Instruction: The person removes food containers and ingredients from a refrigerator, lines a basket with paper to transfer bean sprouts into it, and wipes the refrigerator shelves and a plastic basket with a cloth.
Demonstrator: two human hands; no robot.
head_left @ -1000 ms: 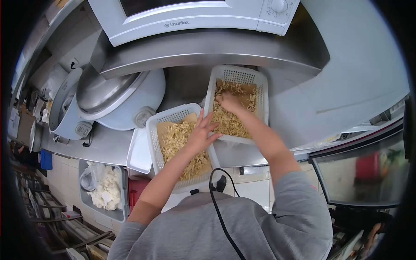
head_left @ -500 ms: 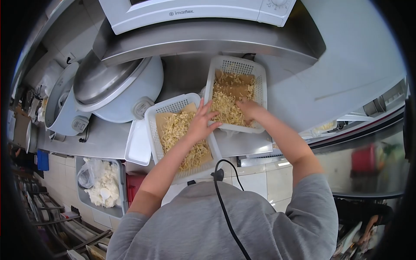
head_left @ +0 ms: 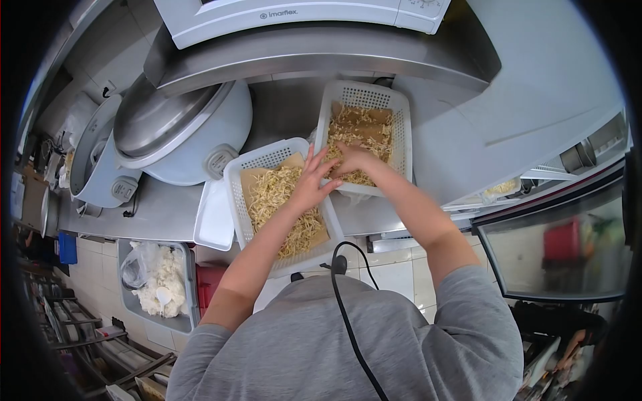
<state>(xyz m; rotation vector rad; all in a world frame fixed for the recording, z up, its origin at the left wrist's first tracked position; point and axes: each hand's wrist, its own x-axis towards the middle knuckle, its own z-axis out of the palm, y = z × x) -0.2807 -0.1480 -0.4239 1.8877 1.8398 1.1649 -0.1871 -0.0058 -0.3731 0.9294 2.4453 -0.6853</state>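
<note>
Two white perforated baskets stand side by side on the steel counter. In the left basket [head_left: 234,175], pale bean sprouts [head_left: 274,200] lie on brown paper. More sprouts [head_left: 361,177] are in the right basket [head_left: 403,127], thinly scattered over brown paper at its far part. My left hand [head_left: 314,180] has its fingers spread over the place where the two rims meet. Inside the right basket, near its left side, my right hand [head_left: 351,159] reaches into the sprouts with bent fingers. Whether it holds any sprouts is hidden.
A large lidded rice cooker [head_left: 194,144] stands left of the baskets, by a white tray [head_left: 214,217]. Above is a steel shelf [head_left: 321,53] with a microwave [head_left: 321,13]. A grey tub [head_left: 190,304] of white food sits lower left. A black cable [head_left: 341,301] hangs in front.
My right hand went from the far part of the right basket to its near right side, then left toward my left hand. The sprouts there have shifted. My left hand stays at the rims.
</note>
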